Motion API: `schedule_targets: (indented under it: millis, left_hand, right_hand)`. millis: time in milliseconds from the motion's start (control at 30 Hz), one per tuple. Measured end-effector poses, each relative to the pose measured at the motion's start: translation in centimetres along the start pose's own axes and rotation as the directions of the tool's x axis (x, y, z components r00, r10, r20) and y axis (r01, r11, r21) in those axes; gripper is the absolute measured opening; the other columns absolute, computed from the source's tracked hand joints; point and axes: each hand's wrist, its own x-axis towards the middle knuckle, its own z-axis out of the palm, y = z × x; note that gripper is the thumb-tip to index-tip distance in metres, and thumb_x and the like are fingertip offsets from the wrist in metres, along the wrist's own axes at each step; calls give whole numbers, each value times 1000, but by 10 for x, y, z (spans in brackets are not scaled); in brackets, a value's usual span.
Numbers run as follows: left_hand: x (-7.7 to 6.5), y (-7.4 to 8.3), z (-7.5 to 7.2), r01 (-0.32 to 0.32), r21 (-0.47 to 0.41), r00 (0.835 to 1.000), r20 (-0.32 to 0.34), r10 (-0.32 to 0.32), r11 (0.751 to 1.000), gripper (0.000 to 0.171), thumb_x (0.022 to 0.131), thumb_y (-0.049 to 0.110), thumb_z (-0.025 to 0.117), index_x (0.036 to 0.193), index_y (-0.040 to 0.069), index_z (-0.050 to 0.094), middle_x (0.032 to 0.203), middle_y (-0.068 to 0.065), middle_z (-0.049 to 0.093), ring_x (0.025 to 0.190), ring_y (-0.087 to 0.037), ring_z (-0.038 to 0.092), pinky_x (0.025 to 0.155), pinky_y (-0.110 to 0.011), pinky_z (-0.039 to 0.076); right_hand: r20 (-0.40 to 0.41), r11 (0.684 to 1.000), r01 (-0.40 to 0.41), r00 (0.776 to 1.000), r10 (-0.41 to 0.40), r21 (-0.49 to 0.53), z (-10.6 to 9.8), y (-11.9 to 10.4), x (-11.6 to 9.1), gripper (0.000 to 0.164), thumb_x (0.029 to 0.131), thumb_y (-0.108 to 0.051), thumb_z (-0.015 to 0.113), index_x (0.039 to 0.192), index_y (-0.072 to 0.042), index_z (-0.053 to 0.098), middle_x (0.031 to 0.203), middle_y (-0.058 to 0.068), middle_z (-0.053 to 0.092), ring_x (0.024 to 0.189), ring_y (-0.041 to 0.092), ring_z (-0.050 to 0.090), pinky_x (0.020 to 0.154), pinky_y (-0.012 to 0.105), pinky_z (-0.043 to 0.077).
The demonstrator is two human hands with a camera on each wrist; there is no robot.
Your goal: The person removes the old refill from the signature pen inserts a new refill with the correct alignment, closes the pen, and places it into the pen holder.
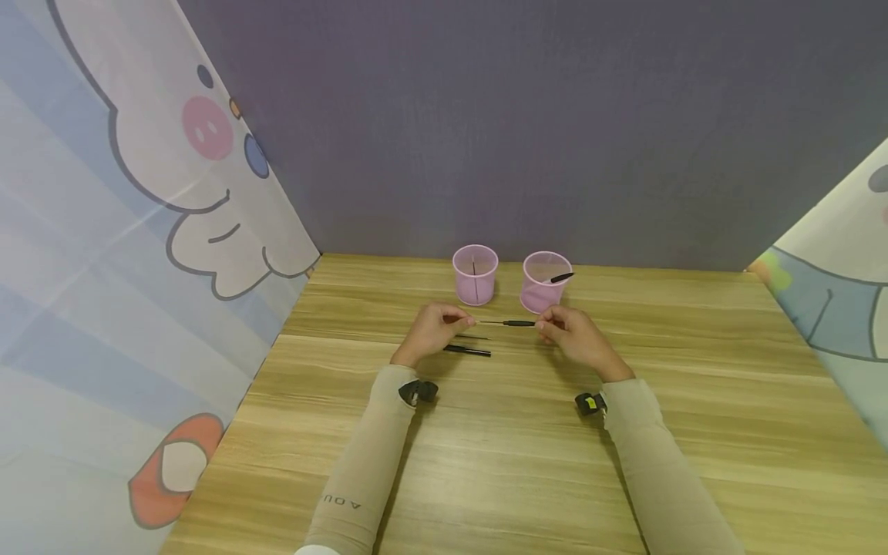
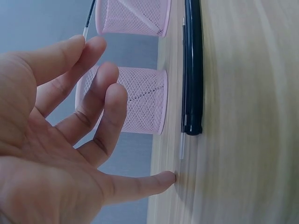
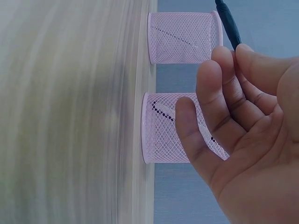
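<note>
Left hand [image 1: 432,331] pinching thin refill [image 1: 491,322]; right hand [image 1: 574,333] pinching black barrel [image 1: 519,324] | refill, barrel meeting between hands; opposed pinches seemingly aligning them | left cup [image 1: 463,287] standing at 11 o'clock, right cup [image 1: 529,296] at 1; loose barrel [image 1: 475,351] lying at 8, within reach

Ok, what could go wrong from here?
The thin refill between the left hand and the black pen piece in the right hand could bend or slip if pulled off line. The loose black tube near the left hand might roll if brushed. The right hand, close to the right pink cup, might bump it.
</note>
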Motion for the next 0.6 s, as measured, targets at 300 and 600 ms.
schedule_targets:
  millis: [300,600]
  left_hand:
    - [2,2,3,-19,6,1000,10,19,1000,15,95,22,74,95,9,81,92,-5,77,79,-9,60,73,-24,51]
    - [2,3,5,-33,38,999,12,32,999,15,96,23,73,95,10,81,94,-4,77,81,-10,62,75,-24,52]
  right_hand:
    - [-2,1000,2,1000,-2,-1,0,0,-1,15,104,-12,60,98,1,65,86,16,66,76,26,63,67,29,55]
    - [3,1000,9,1000,-9,-5,0,2,0,16,104,-13,60,99,2,65,86,17,66,77,26,63,67,27,54]
